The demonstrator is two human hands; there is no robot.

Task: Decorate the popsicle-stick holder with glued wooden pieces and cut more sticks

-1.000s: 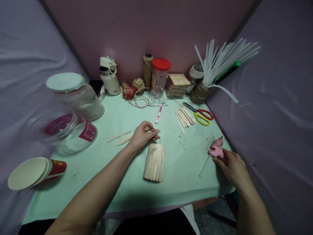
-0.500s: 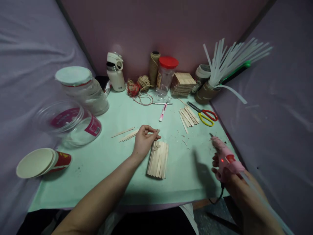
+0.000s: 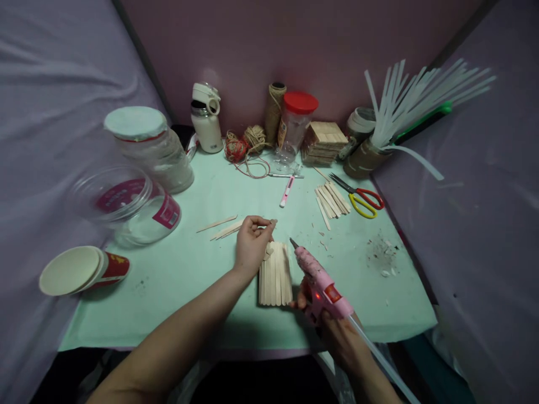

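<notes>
My left hand (image 3: 251, 244) is closed in a pinch on a small wooden piece (image 3: 274, 222), held just above the far end of a panel of craft sticks (image 3: 275, 278). The panel lies flat, its sticks side by side. A few small rounded wooden pieces (image 3: 268, 253) sit near its far left corner, partly covered by my hand. My right hand (image 3: 332, 325) grips a pink hot glue gun (image 3: 322, 280) with a red light lit and a long clear glue stick out of its back. Its nozzle points toward my left fingertips, a short gap away.
Loose craft sticks (image 3: 332, 200), scissors (image 3: 357, 196) and a pink cutter (image 3: 287, 192) lie beyond the panel. Glue scraps (image 3: 383, 252) are at right. Paper cups (image 3: 80, 272) and clear tubs (image 3: 168, 210) stand left; twine (image 3: 255, 139), jars and a holder of glue sticks (image 3: 366, 160) line the back.
My right hand has brought the glue gun leftward from the table's right side to beside the panel. My left hand keeps its pinch near the panel's far end. The view has shifted slightly.
</notes>
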